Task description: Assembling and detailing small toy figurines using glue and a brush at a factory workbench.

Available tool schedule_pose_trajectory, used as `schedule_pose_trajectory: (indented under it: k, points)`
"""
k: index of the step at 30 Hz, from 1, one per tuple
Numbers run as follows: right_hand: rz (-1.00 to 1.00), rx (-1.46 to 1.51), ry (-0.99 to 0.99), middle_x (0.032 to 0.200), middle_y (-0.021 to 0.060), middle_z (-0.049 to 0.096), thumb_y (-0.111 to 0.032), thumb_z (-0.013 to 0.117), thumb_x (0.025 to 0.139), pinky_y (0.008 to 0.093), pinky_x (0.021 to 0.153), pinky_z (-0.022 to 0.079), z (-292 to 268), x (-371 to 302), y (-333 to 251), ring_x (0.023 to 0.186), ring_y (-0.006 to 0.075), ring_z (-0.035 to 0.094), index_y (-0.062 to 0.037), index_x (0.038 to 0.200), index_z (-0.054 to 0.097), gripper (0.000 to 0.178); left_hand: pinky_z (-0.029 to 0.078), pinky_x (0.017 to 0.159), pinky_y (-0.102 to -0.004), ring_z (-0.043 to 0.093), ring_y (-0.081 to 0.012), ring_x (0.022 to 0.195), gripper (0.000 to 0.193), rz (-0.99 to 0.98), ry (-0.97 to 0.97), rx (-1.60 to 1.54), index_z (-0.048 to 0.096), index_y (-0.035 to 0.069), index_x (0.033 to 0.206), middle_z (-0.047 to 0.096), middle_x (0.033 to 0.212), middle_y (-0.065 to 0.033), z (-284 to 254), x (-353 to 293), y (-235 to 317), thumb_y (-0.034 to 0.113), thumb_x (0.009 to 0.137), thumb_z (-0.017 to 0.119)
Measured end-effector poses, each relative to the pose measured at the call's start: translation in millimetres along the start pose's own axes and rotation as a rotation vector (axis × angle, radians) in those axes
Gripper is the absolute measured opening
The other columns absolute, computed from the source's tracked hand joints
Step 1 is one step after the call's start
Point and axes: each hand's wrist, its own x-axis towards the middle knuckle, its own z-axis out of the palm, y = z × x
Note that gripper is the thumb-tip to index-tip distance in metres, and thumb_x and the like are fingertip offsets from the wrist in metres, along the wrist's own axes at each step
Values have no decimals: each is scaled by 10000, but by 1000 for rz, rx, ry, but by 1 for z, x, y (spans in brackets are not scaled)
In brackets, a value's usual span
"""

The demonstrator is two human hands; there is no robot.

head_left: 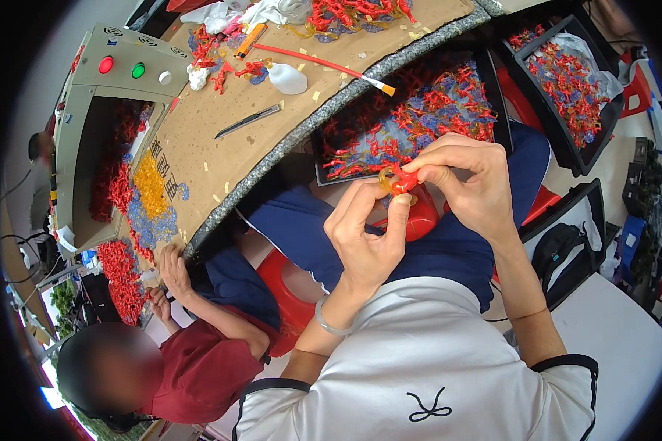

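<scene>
Heaps of red parts lie at the far left, by a co-worker's hand. Next comes the cardboard top with a knife on it. In the middle, the left hand and right hand are close together over the lap, both pinched on one small red piece (a yellowish ring seems attached, I cannot tell exactly). The piece looks light, stiff plastic with thin limbs, probably easy to snap; better to hold it by the body. Behind, a black tray holds many red and blue pieces, and another tray stands right.
</scene>
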Motion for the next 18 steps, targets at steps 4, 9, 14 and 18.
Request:
schedule_pose_trajectory:
  k: [4, 9, 14, 18]
  points:
    - [3, -5, 10, 708, 135, 671, 62, 660, 713, 268, 572, 497, 1, 0, 0, 630, 179, 638, 33, 792, 707, 96, 475, 550, -255, 613, -180, 618, 108, 1, -13, 23, 627, -45, 844, 626, 745, -121, -1, 1, 0, -15, 757, 684]
    - [22, -35, 19, 712, 135, 673, 45, 665, 714, 278, 581, 502, 2, 0, -1, 633, 186, 642, 29, 783, 707, 82, 475, 552, -250, 614, -164, 618, 102, -52, -14, -6, 622, -49, 839, 626, 746, -114, -2, 1, 0, -15, 763, 683]
    - [9, -92, 32, 683, 126, 662, 9, 671, 730, 277, 557, 491, 5, 0, 2, 595, 189, 633, 22, 764, 703, 49, 485, 568, -219, 603, -105, 645, 68, -226, -26, -229, 601, -63, 849, 630, 757, -81, -2, -1, -1, -20, 824, 647]
    - [24, -143, 34, 653, 118, 651, -25, 676, 742, 276, 522, 472, 6, -1, 4, 552, 185, 616, 24, 747, 697, 54, 486, 579, -192, 588, -73, 661, 53, -431, -184, -462, 576, -61, 879, 623, 788, -66, -11, 5, -6, -16, 875, 604]
